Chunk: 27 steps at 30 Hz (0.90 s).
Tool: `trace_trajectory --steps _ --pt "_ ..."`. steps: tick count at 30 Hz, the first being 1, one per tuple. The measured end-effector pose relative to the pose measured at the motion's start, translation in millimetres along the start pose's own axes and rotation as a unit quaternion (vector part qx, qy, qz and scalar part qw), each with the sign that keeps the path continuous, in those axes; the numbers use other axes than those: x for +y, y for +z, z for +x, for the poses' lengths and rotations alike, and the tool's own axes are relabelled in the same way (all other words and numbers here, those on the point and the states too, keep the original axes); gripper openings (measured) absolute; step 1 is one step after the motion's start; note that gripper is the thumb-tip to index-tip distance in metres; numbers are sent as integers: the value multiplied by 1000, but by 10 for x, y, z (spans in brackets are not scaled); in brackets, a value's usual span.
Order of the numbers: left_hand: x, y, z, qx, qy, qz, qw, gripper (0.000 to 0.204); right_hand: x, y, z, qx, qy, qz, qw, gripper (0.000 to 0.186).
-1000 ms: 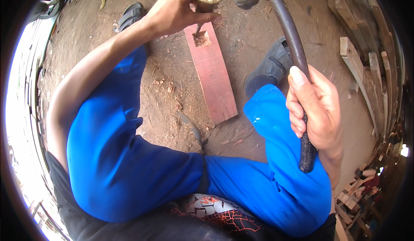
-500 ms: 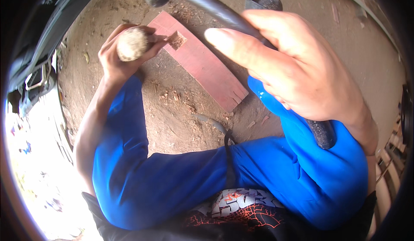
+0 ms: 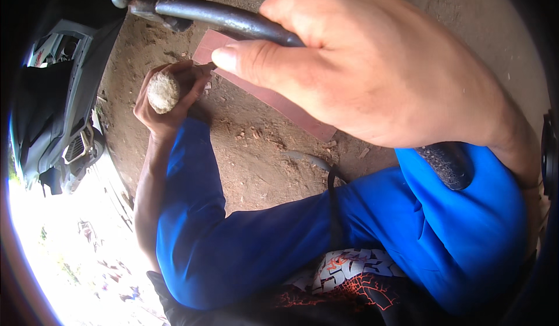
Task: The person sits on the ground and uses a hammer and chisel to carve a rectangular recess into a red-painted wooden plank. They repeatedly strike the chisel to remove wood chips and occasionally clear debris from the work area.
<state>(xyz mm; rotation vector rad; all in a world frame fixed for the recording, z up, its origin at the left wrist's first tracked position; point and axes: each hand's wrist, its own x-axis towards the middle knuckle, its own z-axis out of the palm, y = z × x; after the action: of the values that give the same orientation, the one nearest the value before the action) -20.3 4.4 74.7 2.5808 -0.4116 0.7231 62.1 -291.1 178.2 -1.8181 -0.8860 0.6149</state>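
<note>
My left hand [image 3: 169,123] is closed round a chisel [image 3: 163,93] with a pale, frayed wooden handle end. The handle's end faces up at me, and the blade reaches toward the plank. In my right hand [image 3: 378,69] is a hammer [image 3: 227,19] with a dark metal shaft. Its head is raised up and to the left, above and beyond the chisel. Below lies a flat reddish wooden plank [image 3: 291,111] on the ground, set diagonally. My right hand and the hammer cover much of the plank, including its cut recess. Whether the chisel tip touches wood is hidden.
Wood chips [image 3: 256,132] lie scattered on the dirt ground [image 3: 250,168]. My bent legs in blue trousers [image 3: 268,238] frame the work, with a black strap [image 3: 333,209] hanging between. A dark vehicle, like a motorbike [image 3: 78,104], stands at the left.
The hammer has swung left, its head now farther left and my right hand nearer the chisel. My right hand now covers the recess. The whole view has shifted slightly.
</note>
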Motion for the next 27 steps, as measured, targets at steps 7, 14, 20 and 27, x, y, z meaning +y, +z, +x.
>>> trace_trajectory --steps 7,14,20,27 --pt "91 -38 25 -33 -2 17 999 39 23 -10 55 3 -40 -25 999 36" --pt "91 -31 99 -81 40 0 996 42 51 -8 77 3 -56 -39 998 36" --pt "-5 57 52 -45 92 -26 994 47 59 -20 83 3 -70 -45 997 36" --pt "-123 63 0 -66 136 4 988 44 83 -32 43 8 -77 -51 996 36"
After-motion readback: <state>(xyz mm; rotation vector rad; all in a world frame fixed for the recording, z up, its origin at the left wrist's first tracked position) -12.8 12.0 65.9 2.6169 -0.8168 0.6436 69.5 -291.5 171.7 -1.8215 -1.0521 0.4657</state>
